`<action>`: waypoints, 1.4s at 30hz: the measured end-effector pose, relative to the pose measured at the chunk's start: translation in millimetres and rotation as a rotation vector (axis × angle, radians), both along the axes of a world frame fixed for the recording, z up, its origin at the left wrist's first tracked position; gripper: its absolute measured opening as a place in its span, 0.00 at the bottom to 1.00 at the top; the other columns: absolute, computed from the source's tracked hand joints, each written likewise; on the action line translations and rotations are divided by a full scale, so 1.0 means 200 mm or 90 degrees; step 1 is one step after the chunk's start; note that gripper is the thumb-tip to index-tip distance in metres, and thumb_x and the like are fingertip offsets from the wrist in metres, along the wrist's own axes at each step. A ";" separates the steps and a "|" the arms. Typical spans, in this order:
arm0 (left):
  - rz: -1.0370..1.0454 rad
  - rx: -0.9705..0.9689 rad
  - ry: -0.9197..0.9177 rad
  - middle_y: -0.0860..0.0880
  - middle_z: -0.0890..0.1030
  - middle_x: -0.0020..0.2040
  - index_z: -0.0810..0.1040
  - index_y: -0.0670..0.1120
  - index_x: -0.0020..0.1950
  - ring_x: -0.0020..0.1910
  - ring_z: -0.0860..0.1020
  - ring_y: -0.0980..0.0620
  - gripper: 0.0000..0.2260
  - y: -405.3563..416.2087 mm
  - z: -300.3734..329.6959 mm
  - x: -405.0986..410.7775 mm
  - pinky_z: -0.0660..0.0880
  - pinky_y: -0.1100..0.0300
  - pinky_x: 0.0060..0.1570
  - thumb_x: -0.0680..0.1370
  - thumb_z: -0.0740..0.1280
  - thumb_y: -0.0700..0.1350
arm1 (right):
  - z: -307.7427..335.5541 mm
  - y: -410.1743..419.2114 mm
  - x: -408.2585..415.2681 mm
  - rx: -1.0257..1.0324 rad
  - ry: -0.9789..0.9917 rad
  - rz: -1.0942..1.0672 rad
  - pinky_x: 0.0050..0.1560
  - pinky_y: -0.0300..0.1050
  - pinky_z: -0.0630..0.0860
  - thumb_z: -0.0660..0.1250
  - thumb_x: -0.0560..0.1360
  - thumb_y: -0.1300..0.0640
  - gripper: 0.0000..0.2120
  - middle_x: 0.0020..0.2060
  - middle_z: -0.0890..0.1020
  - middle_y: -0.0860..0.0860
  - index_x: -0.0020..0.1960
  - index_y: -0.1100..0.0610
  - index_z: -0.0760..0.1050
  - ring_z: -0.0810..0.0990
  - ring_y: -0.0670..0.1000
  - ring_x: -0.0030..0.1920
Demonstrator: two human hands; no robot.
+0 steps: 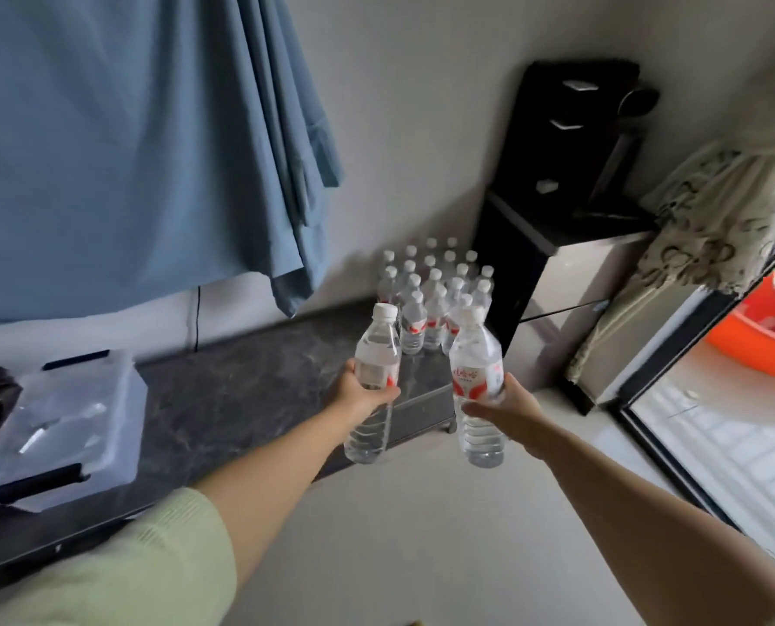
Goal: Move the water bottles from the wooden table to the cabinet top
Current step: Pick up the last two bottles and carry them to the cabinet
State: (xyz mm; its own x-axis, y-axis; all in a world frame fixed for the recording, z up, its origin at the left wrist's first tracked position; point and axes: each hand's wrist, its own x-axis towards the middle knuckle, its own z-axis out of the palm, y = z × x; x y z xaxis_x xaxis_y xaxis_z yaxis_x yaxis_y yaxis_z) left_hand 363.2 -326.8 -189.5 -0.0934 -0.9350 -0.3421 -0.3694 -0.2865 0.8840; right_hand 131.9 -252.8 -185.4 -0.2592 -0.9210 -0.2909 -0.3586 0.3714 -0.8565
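My left hand [362, 391] grips a clear water bottle [376, 354] with a white cap and a red-and-white label, held upright over the right end of the dark marbled cabinet top [241, 390]. My right hand [503, 411] grips a second water bottle [475, 354] of the same kind, upright, just off the cabinet's right end and above the floor. Behind both, several more bottles [435, 291] stand packed together at the cabinet top's far right corner, against the wall. The wooden table is not in view.
A clear plastic lidded box [65, 426] lies on the cabinet's left part. A black water dispenser [566, 173] stands right of the bottles. A blue curtain [128, 142] hangs above. An orange basin [760, 341] sits beyond the glass door [674, 445] at right.
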 end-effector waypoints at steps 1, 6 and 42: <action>0.003 0.001 -0.001 0.47 0.79 0.52 0.67 0.50 0.56 0.51 0.78 0.46 0.26 -0.06 -0.01 -0.03 0.74 0.55 0.53 0.66 0.78 0.45 | 0.00 -0.07 -0.03 0.001 0.002 -0.013 0.44 0.41 0.77 0.79 0.63 0.55 0.22 0.44 0.85 0.49 0.55 0.52 0.76 0.84 0.49 0.45; -0.001 0.015 -0.005 0.46 0.79 0.51 0.68 0.50 0.54 0.50 0.79 0.46 0.25 -0.36 -0.08 -0.14 0.75 0.51 0.55 0.66 0.78 0.45 | -0.07 -0.36 -0.12 0.012 -0.005 -0.055 0.38 0.35 0.74 0.79 0.63 0.52 0.24 0.44 0.85 0.47 0.56 0.51 0.75 0.83 0.44 0.43; -0.017 -0.070 0.054 0.66 0.79 0.45 0.72 0.62 0.53 0.45 0.76 0.76 0.26 -1.91 -1.30 -0.62 0.68 0.80 0.42 0.64 0.80 0.44 | -1.37 -1.71 -0.11 0.018 0.007 -0.426 0.51 0.41 0.72 0.76 0.68 0.50 0.27 0.55 0.77 0.33 0.56 0.32 0.64 0.78 0.40 0.57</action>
State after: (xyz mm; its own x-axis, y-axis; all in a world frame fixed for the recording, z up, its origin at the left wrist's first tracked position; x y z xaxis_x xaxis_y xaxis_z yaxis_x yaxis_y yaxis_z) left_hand 238.8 -708.9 -448.9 -0.1433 -0.9634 -0.2267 -0.2976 -0.1765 0.9382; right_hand 109.3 -595.1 -459.7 -0.7752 -0.5524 -0.3065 -0.0517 0.5390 -0.8407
